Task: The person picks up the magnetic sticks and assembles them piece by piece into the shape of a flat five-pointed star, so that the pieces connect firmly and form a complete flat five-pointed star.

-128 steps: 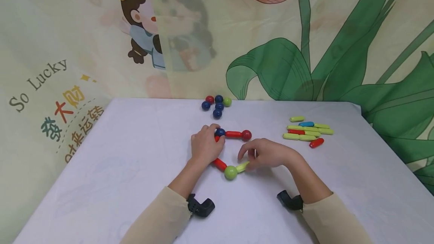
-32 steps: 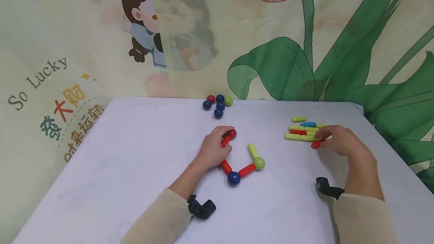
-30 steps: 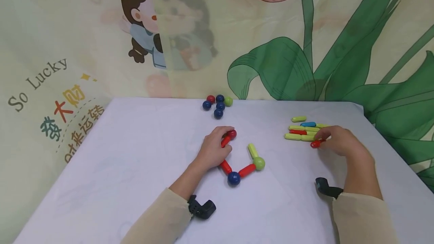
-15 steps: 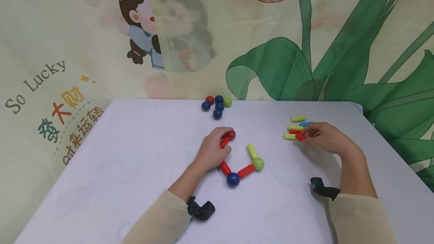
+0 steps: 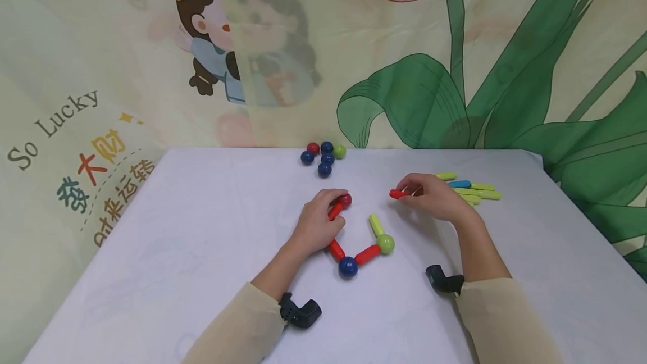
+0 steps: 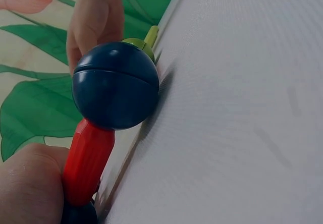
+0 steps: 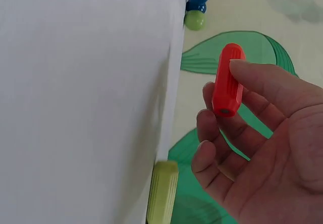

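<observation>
My left hand (image 5: 314,221) grips a chain of magnetic rods and balls, covering part of it. A red ball (image 5: 346,200) and red rod (image 5: 335,211) show at its fingertips. Below, a red rod (image 5: 336,250) leads to a blue ball (image 5: 347,267), large in the left wrist view. From there another red rod (image 5: 368,254) joins a green ball (image 5: 386,244), with a yellow-green rod (image 5: 376,224) at the open end. My right hand (image 5: 434,198) pinches a loose red rod (image 7: 229,82) between thumb and fingers, above the table and away from the chain.
Several loose balls, including a blue ball (image 5: 324,169), lie at the table's back edge. Partly behind my right hand is a group of rods, with a blue rod (image 5: 460,184) and yellow-green rod (image 5: 490,195) showing. A printed cloth (image 5: 283,122) hangs behind the table (image 5: 227,212).
Over the last second my right hand has taken the red rod from the rod group and carried it left. Earlier the chain was turned differently; lately my left hand has stayed still.
</observation>
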`<action>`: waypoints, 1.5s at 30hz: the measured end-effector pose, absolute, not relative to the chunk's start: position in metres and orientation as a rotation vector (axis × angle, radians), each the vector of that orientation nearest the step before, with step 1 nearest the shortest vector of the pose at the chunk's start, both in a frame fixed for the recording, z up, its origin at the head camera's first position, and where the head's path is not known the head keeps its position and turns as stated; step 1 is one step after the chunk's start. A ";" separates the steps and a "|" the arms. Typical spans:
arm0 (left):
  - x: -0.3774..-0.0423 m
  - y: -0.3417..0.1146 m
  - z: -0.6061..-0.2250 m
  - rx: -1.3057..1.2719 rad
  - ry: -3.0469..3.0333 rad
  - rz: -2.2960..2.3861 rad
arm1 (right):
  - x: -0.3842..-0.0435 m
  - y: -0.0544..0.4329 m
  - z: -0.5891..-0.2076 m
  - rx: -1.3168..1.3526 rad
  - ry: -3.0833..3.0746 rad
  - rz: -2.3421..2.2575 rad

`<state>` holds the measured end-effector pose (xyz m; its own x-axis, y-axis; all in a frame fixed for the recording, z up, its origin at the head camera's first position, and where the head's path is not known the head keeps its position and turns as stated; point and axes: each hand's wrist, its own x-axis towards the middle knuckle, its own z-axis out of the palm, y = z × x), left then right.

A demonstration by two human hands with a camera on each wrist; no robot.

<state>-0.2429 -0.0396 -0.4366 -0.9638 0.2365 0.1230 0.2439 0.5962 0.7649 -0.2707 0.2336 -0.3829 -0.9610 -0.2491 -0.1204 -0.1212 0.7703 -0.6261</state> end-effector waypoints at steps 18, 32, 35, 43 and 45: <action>-0.242 -0.040 -0.438 -0.426 -2.806 -1.373 | -0.289 0.177 -0.396 -0.361 2.669 -0.961; -0.241 -0.042 -0.436 -0.434 -2.803 -1.380 | -0.289 0.167 -0.396 -0.348 2.667 -0.884; -0.241 -0.041 -0.437 -0.429 -2.804 -1.385 | -0.286 0.170 -0.391 -0.257 2.665 -0.842; -0.243 -0.042 -0.438 -0.434 -2.786 -1.370 | -0.280 0.175 -0.381 -0.042 2.626 -0.762; -0.243 -0.042 -0.437 -0.436 -2.788 -1.375 | -0.279 0.175 -0.381 -0.050 2.565 -0.734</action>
